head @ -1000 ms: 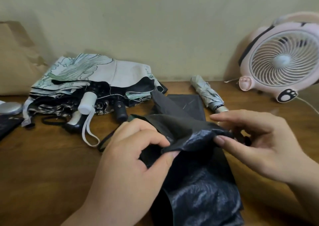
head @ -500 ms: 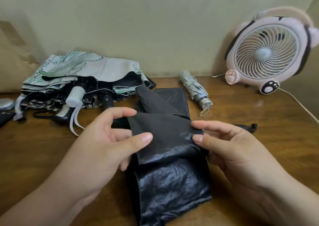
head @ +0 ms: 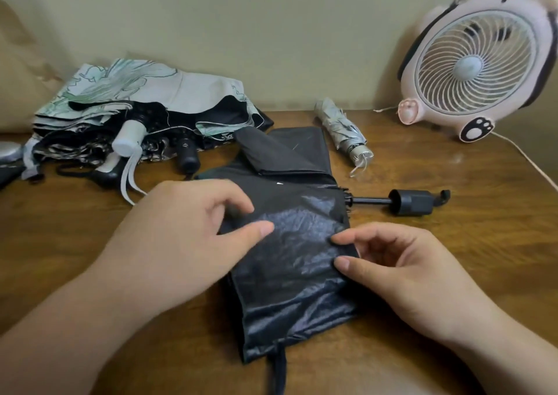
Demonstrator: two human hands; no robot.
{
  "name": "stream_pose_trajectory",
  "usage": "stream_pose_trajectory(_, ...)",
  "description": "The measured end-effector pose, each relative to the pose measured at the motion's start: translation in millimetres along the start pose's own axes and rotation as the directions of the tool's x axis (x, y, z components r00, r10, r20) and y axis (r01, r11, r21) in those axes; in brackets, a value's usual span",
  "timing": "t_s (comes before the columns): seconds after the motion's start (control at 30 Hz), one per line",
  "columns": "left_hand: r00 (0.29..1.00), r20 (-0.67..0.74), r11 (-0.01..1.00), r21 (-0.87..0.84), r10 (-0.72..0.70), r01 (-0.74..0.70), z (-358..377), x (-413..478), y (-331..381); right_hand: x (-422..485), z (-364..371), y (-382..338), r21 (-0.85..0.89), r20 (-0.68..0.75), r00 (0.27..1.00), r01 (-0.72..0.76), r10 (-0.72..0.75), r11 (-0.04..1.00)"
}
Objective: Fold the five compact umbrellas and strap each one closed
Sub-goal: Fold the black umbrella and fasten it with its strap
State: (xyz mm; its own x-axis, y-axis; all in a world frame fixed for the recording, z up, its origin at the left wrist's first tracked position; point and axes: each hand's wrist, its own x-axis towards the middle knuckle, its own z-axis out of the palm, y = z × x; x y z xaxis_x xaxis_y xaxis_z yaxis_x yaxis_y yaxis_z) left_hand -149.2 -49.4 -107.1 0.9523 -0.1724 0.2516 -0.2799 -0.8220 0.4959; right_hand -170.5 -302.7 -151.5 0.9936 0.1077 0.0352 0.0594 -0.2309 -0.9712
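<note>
A black compact umbrella lies on the wooden table, its glossy canopy flattened and its black handle pointing right on a short shaft. My left hand rests on the canopy's left side, thumb pressing the fabric. My right hand touches the canopy's right edge with the tips of index finger and thumb. A black strap trails from the near end. A grey umbrella, rolled tight, lies behind. Several unfolded umbrellas are piled at the back left, with a white handle and a black handle sticking out.
A pink desk fan stands at the back right, its cord running along the table's right side. A brown paper bag leans on the wall at far left, with a silver object below it.
Both hands have let go of the raised fold and the canopy now lies flat on the table. The handle and shaft have come into full view at the right.
</note>
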Motion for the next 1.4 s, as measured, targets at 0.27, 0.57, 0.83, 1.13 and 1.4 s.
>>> stream_pose_trajectory(0.27,0.868,0.424,0.846,0.335,0.257,-0.414,43,2,-1,-5,4,12,-0.165,-0.009,0.995,0.098,-0.101,0.981)
stream_pose_trajectory(0.57,0.885,0.396,0.849,0.353,0.245,-0.392,52,2,-3,-4,-7,2,-0.449,0.051,0.999,0.038,-0.017,0.893)
stream_pose_trajectory(0.83,0.809,0.541,0.829,0.326,0.230,-0.454,54,10,-3,15,-19,-18,-0.854,0.246,0.871,0.402,-0.426,0.331)
stream_pose_trajectory(1.13,0.834,0.470,0.827,0.316,0.289,-0.465,53,8,-5,13,-17,13,-0.328,-0.108,0.978,0.136,-0.181,0.935)
stream_pose_trajectory(1.4,0.796,0.538,0.792,0.341,0.276,-0.506,63,7,-4,35,-9,-1,-0.085,-0.169,0.976,-0.155,0.139,0.984)
